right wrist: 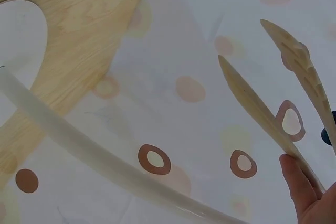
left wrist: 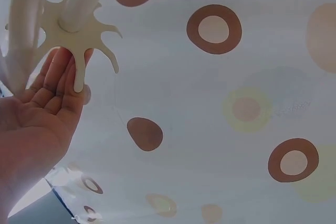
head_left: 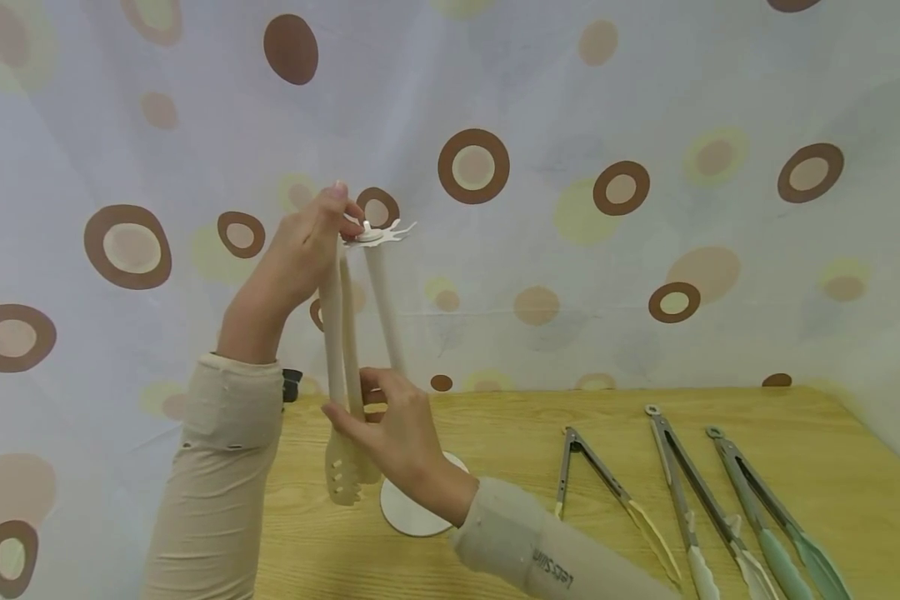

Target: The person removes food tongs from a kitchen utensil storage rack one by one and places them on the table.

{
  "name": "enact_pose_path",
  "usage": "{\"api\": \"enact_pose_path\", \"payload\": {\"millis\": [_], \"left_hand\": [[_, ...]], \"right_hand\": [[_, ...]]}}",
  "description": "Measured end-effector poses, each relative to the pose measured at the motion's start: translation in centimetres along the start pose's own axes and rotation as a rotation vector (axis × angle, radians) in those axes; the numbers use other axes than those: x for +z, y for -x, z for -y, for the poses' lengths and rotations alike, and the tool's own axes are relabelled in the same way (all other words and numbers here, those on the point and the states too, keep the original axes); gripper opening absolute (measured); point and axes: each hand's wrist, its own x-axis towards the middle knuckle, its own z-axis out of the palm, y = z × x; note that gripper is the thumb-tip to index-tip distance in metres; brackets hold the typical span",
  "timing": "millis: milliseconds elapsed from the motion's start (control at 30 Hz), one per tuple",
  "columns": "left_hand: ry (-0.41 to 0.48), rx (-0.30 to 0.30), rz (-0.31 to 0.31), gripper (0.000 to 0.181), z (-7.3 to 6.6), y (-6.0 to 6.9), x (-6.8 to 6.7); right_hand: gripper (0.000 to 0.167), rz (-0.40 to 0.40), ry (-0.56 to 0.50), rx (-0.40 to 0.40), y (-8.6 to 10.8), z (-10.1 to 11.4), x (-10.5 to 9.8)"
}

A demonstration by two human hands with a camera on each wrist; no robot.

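My left hand [head_left: 305, 250] is at the top of a white stand with a hooked top plate [head_left: 375, 237], its curled fingers gripping at the central knob. In the left wrist view the fingers pass behind the plate's curved hooks [left wrist: 79, 69]. Beige tongs [head_left: 332, 333] hang down beside the stand's pole [head_left: 386, 308]; their upper end is hidden by the left hand. My right hand [head_left: 401, 429] holds them lower down, just above their slotted, toothed heads. In the right wrist view its thumb lies along one arm of the tongs [right wrist: 257, 109], with the two heads apart.
The stand's round white base [head_left: 412, 508] rests on the wooden table [head_left: 495, 483]. To the right lie yellow-tipped tongs [head_left: 607, 479], white-tipped tongs [head_left: 690, 467] and green-tipped tongs [head_left: 765, 500]. A small black object [head_left: 291, 385] shows by the left sleeve. A spotted curtain [head_left: 540, 92] hangs behind.
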Motion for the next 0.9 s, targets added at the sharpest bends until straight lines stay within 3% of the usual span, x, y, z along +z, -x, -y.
{"api": "enact_pose_path", "payload": {"millis": [467, 700, 900], "left_hand": [[-0.052, -0.006, -0.015, 0.067, 0.2, 0.2, 0.1], [-0.072, 0.024, 0.003, 0.066, 0.1, 0.2, 0.1], [-0.09, 0.051, -0.018, 0.063, 0.0, 0.1, 0.1]], "right_hand": [[0.033, -0.008, -0.012, 0.033, 0.7, -0.5, -1.8], [0.035, -0.037, -0.032, 0.048, 1.0, -0.5, -3.8], [0.04, -0.056, 0.056, 0.071, 0.9, -0.7, -5.7]]}}
